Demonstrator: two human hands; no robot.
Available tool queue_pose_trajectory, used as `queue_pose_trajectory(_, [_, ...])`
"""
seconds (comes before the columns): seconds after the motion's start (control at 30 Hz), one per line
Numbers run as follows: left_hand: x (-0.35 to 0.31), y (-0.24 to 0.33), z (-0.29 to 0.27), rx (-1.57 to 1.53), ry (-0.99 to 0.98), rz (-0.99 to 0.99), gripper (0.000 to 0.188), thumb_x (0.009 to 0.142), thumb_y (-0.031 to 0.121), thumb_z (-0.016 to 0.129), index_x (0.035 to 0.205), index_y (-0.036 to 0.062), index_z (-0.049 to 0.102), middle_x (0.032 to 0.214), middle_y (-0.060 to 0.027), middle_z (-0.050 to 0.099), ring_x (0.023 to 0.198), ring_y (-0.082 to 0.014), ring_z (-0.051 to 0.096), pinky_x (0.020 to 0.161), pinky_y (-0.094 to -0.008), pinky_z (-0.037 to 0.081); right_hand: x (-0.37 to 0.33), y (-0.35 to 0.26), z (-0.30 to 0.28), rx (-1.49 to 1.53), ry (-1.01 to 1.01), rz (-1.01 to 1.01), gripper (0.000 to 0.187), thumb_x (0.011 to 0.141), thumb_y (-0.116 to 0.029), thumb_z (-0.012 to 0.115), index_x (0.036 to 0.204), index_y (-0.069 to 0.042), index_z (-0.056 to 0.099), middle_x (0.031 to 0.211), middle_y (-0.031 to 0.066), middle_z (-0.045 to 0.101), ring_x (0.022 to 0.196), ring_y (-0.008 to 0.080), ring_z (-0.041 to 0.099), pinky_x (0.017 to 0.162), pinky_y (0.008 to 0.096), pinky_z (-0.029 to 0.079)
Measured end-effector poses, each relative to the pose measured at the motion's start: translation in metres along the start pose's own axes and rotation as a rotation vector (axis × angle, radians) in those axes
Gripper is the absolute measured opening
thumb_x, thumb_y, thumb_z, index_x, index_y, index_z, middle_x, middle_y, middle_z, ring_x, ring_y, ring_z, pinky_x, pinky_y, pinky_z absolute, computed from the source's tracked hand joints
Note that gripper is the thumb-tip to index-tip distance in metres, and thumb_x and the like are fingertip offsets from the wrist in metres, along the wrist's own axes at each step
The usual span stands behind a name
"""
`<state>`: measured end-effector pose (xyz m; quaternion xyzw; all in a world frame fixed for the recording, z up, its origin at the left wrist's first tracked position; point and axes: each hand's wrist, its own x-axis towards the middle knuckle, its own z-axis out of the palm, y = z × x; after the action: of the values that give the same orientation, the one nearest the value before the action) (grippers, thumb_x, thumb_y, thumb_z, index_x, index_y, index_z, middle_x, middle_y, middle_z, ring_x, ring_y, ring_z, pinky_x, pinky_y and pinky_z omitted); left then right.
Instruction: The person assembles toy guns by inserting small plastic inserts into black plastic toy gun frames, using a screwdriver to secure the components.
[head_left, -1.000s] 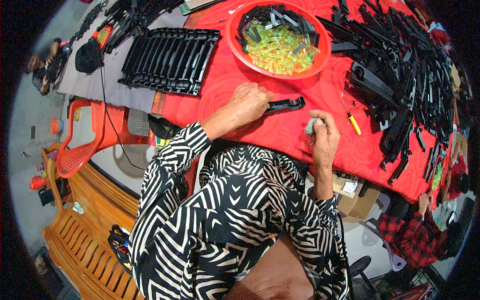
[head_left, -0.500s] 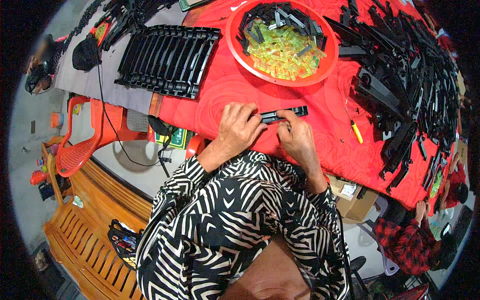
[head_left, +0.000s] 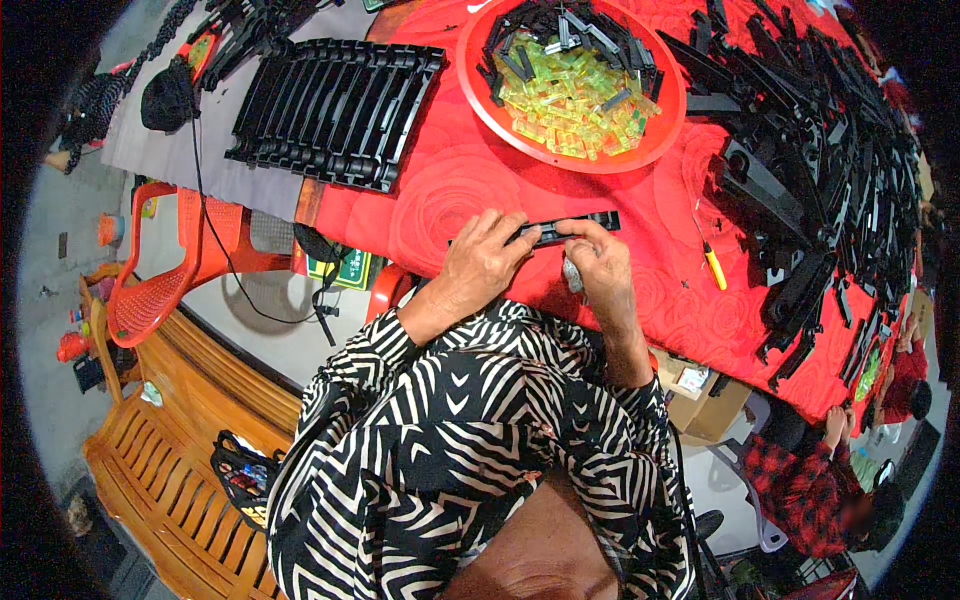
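A long narrow black plastic strip [head_left: 604, 219] lies on the red patterned cloth in front of me, tilted slightly up to the right. My left hand [head_left: 484, 258] wraps over its left end and hides most of that part. My right hand [head_left: 604, 266] presses the strip with thumb and index finger near its middle, other fingers curled. Below those fingers a small pale, shiny patch shows; I cannot make out what it is. Beyond my hands stands a round red basin [head_left: 580, 166] of small yellow-green clear pieces and small black parts.
A row of black strips [head_left: 330, 112] lies side by side at the left. Loose black strips [head_left: 810, 190] heap up on the right. A yellow-handled tool [head_left: 714, 268] lies near them. A red plastic chair [head_left: 190, 250] and wooden bench [head_left: 190, 480] stand left; a person in checked clothing [head_left: 800, 480] sits right.
My right index finger has stretched further along the strip, and a pale shiny patch now shows under that hand. The left hand keeps its hold. The whole view has shifted slightly.
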<state>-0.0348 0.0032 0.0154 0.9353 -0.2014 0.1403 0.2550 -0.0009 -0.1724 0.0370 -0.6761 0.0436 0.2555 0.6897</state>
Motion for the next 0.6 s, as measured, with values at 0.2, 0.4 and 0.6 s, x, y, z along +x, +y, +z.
queue_pose_trajectory(0.2, [0.003,-0.005,-0.001,-0.031,-0.112,0.009,0.029,0.076,0.011,0.055,0.104,0.0043,0.061,0.1,-0.0101,0.054,0.085,-0.0262,0.05,0.072,-0.0359,0.045,0.002,0.005,-0.004,0.108,-0.037,0.009,0.022,0.084,-0.007,0.047,0.1,0.004,0.058,0.06,-0.0036,0.049,0.047,0.0036,0.041,0.042,0.0199,0.033])
queue_pose_trajectory(0.4, [0.01,-0.003,-0.005,-0.037,-0.169,0.017,0.028,0.078,0.012,0.054,0.104,0.0046,0.061,0.093,-0.0107,0.051,0.084,-0.0269,0.049,0.071,-0.0364,0.044,0.01,0.019,-0.009,-0.032,-0.059,-0.048,0.021,0.085,-0.004,0.047,0.1,0.003,0.058,0.06,-0.0035,0.049,0.045,0.0041,0.041,0.041,0.0197,0.033])
queue_pose_trajectory(0.6, [0.011,-0.004,-0.007,-0.053,-0.204,0.0,0.027,0.078,0.012,0.056,0.103,0.0053,0.061,0.09,-0.0097,0.05,0.085,-0.0261,0.048,0.07,-0.0362,0.042,-0.005,0.006,-0.011,-0.097,0.169,-0.307,0.024,0.087,-0.012,0.045,0.101,0.003,0.058,0.062,-0.0007,0.05,0.045,0.0049,0.041,0.042,0.0213,0.035])
